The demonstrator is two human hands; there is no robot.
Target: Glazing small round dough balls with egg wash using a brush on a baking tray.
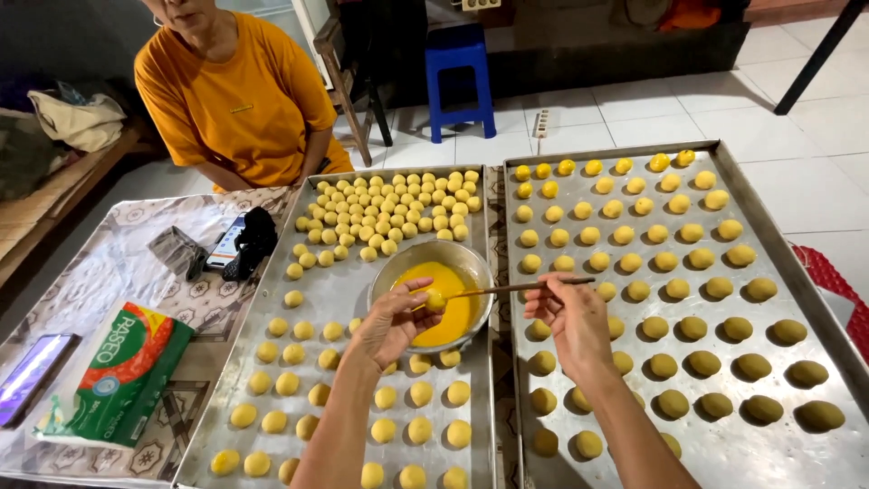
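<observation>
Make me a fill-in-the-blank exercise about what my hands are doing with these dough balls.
1. The left hand holds one dough ball over the metal ____.
2. The right hand holds a thin ____.
3. The liquid in the bowl is ____ in colour.
4. Both metal trays hold rows of dough ____.

Missing words: bowl; brush; yellow; balls

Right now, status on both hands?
Left hand holds small yellow dough ball over round metal bowl of yellow glaze. Right hand holds thin wooden brush to it. Nothing in the way.

Left hand [391,324] pinching a dough ball [435,300], right hand [572,319] with brush [516,289], above egg-wash bowl [395,264].
</observation>
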